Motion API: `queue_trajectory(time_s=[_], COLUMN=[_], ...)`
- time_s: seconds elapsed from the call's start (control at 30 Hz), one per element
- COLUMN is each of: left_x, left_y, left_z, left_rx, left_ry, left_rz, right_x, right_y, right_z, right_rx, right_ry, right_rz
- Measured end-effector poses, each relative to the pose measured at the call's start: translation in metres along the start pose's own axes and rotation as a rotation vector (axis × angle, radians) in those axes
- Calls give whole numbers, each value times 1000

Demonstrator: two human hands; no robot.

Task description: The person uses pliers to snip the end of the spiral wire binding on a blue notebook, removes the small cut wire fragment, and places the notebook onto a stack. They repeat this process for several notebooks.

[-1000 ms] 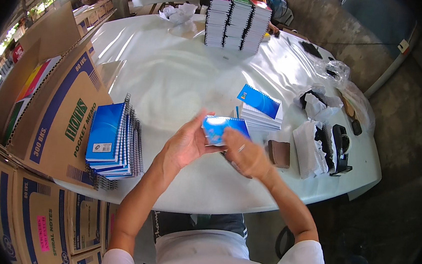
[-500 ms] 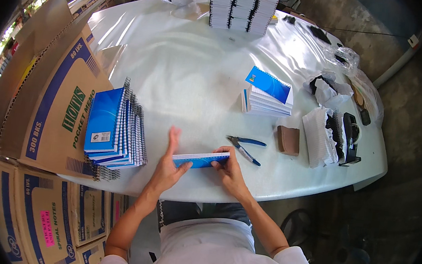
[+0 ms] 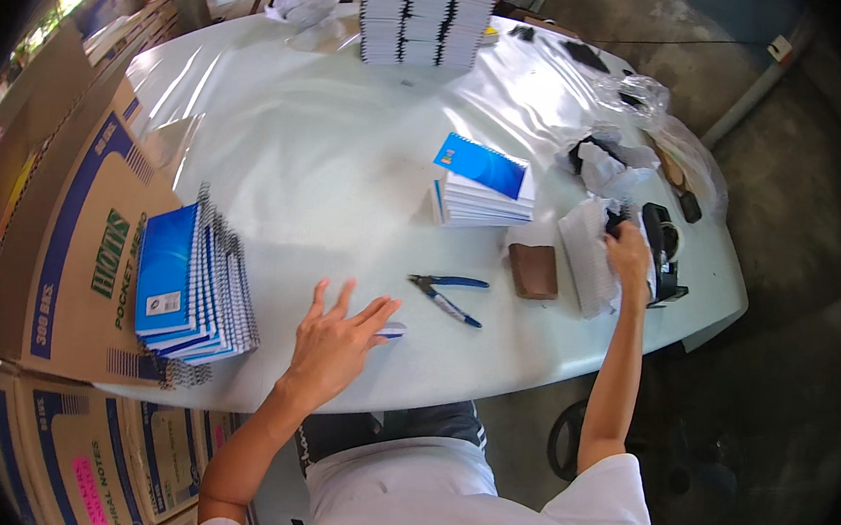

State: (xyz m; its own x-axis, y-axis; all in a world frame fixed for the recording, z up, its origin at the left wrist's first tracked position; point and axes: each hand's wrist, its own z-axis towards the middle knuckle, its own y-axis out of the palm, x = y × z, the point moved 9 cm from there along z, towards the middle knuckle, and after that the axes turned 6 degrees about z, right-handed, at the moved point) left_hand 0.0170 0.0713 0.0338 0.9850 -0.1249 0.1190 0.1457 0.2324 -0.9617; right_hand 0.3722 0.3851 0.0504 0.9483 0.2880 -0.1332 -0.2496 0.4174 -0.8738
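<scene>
My left hand (image 3: 331,347) hovers over or rests on a blue-and-white notebook (image 3: 392,330) near the table's front edge. Its fingers are spread, and most of the notebook is hidden beneath it. Far to the right, my right hand (image 3: 627,253) has its fingers closed at the dark opening of a white paper-wrapped bundle (image 3: 586,262). Something black shows at those fingertips, but I cannot make out what they grip. Between the hands lie blue-handled cutting pliers (image 3: 448,293) and a brown block (image 3: 534,271).
A fanned pile of blue spiral notebooks (image 3: 194,283) stands at left beside a large open carton (image 3: 81,253). Behind the pliers sits a stack of small notepads (image 3: 484,183). Tall notebook stacks (image 3: 427,18) rise at the back. A black tool (image 3: 663,254) and crumpled plastic (image 3: 645,102) lie at right.
My right hand has let go of the notebook and moved right to the paper-wrapped bundle. The left hand has turned palm down with fingers spread over the notebook. The view has shifted right.
</scene>
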Motion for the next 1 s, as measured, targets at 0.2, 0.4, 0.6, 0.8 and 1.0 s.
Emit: queue_trajectory(time_s=[0.2, 0.4, 0.6, 0.8, 1.0], left_x=[-15, -12, -14, -15, -14], left_y=[7, 8, 11, 12, 10], left_z=[-9, -9, -6, -2, -2], left_rx=[-160, -151, -71, -112, -86], left_ry=[-158, -124, -78, -70, -44], left_rz=[-164, -172, -95, -70, -57], right_x=[-37, -81, -246, -277, -281], right_y=[-22, -84, -78, -6, 8], right_z=[17, 4, -114, -154, -155], right_rx=[-12, 304, -100, -561, -722], right_ry=[23, -252, -641, -245, -250], right_rz=[176, 136, 837, 1286, 1421])
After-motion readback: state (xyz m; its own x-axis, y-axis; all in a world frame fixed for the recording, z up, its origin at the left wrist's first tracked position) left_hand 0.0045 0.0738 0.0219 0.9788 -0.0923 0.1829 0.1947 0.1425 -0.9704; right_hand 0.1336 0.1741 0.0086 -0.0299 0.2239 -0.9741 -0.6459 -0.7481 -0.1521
